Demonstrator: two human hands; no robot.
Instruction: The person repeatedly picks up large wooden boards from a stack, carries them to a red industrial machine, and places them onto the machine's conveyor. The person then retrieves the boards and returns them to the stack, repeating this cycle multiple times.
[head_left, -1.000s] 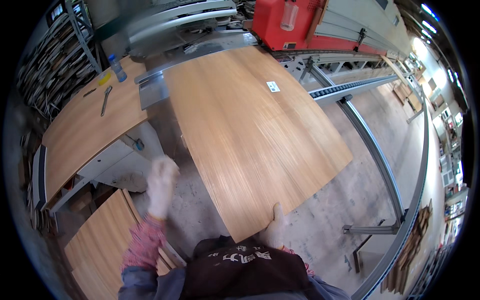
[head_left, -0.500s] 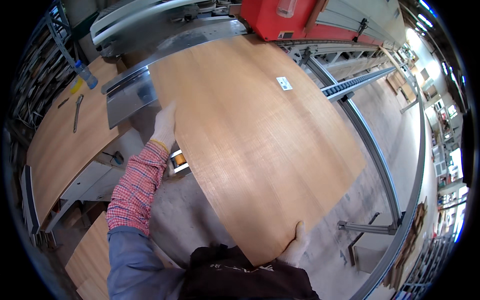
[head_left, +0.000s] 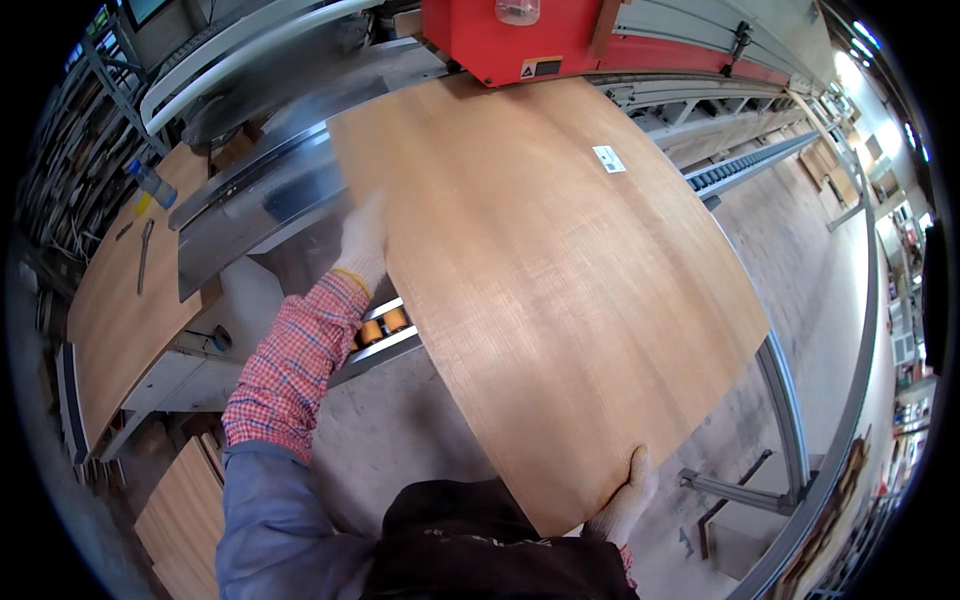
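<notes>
A large wood-grain panel [head_left: 550, 270] with a small white label [head_left: 608, 159] fills the middle, its far end by a red machine housing [head_left: 515, 40]. My left hand [head_left: 364, 243], in a white work glove and blurred by motion, is at the panel's left edge; its fingers are partly hidden. In a glove too, my right hand [head_left: 624, 503] grips the near right corner, thumb on top and fingers hidden beneath. Below the left forearm, a roller track with orange rollers [head_left: 385, 325] shows beside the panel.
On the left stands a wood-topped bench [head_left: 120, 290] with a wrench [head_left: 145, 257] and a blue-capped bottle [head_left: 152, 184]. A metal machine table [head_left: 240, 235] lies between bench and panel. Metal rails [head_left: 790, 420] frame the right side; cut boards [head_left: 185, 510] lean at lower left.
The panel has shifted to the right in view, with both hands moving along with it. More of the orange rollers shows. The surroundings have also shifted as my head turned.
</notes>
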